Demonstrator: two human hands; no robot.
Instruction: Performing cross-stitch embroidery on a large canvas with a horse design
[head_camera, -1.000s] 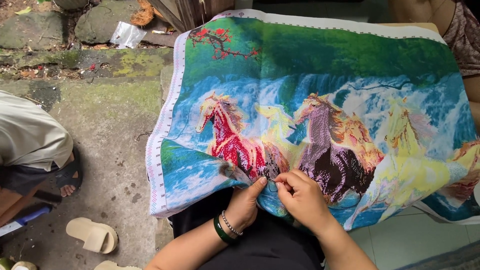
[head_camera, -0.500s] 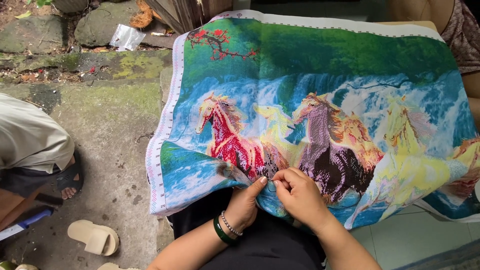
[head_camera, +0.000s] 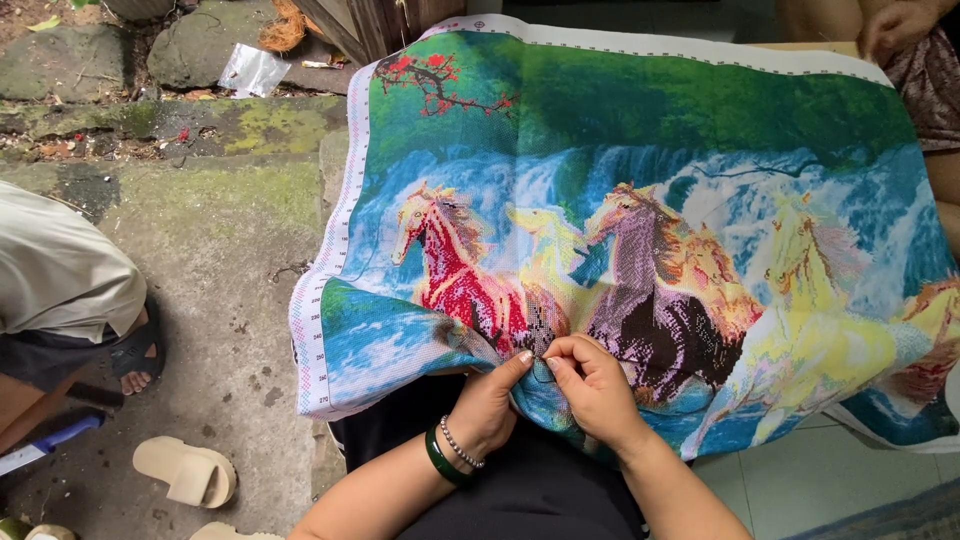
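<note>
The large colourful cross-stitch cloth of running horses (head_camera: 640, 230) drapes your lap, your left hand (head_camera: 490, 405) and right hand (head_camera: 595, 385) pinching its lower edge, bunching it within reach for stitching.

- My left hand (head_camera: 490, 405) rises from the lower edge of the frame, forearm bare and angled up to the right, wrist bent slightly inward.
- Its thumb and forefinger are drawn together in a pinch, the tips pointing toward my other hand, the remaining fingers curled beneath.
- My right hand (head_camera: 590, 385) comes in from the lower right, forearm bare, knuckles turned up to the camera.
- Its fingers (head_camera: 572, 350) are curled tight, thumb tucked against the forefinger in a fine pinch.
- The two hands meet fingertip to fingertip, touching or nearly so, low at the centre of my view, just above my lap.
</note>
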